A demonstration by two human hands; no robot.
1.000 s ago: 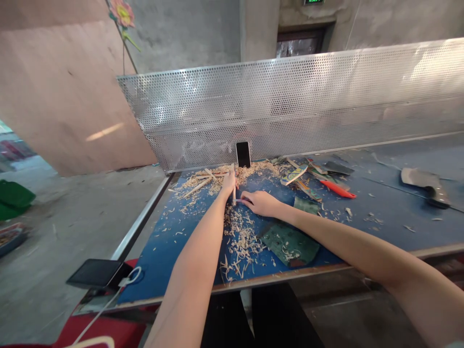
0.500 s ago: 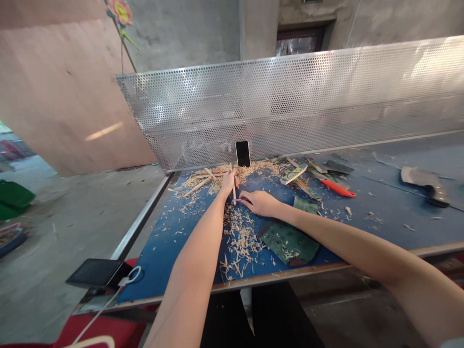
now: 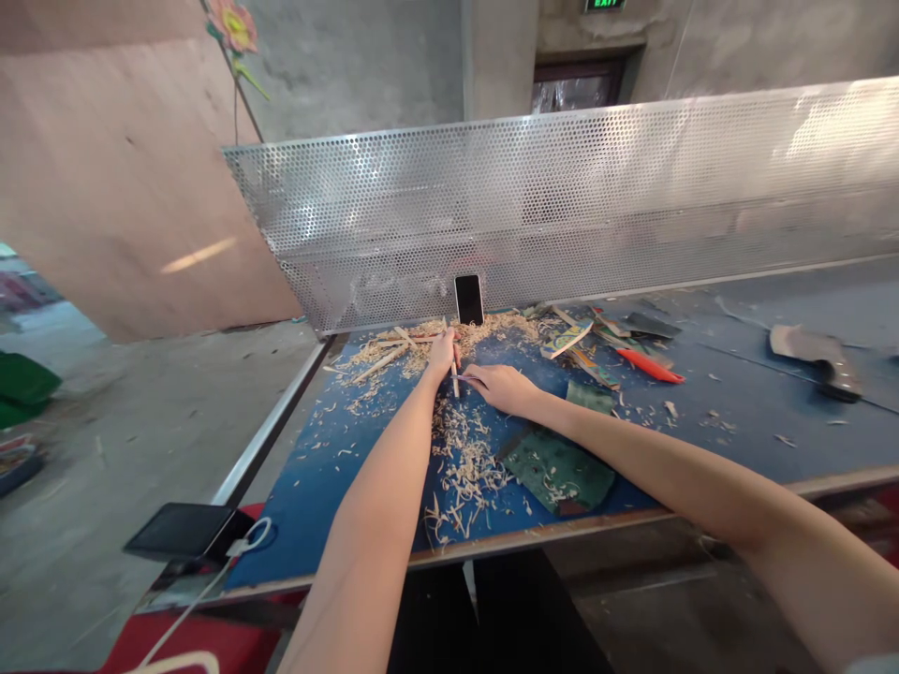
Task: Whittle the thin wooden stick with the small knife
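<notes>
A slim pale wooden stick (image 3: 455, 384) points toward me over the blue tabletop, and my left hand (image 3: 442, 354) is closed around its far part. From the right, my right hand (image 3: 504, 388) is closed on a small knife (image 3: 464, 377). Its thin blade lies across the stick just on the near side of my left hand; the fingers hide the handle. Curled wood shavings (image 3: 472, 463) are heaped below both hands. A dark green cloth (image 3: 562, 468) with shavings on it lies under and beside my right forearm.
A phone (image 3: 469, 300) leans against the perforated metal screen (image 3: 393, 225). More sticks (image 3: 383, 363) lie at the back left. Wood pieces (image 3: 566, 339), a red-handled tool (image 3: 652, 366) and a cleaver (image 3: 815, 356) lie to the right. A cabled black device (image 3: 184, 531) sits at the left corner.
My right hand and the blade have shifted a little away from me along the stick, closer to my left hand. My left hand stays nearly in place on the stick.
</notes>
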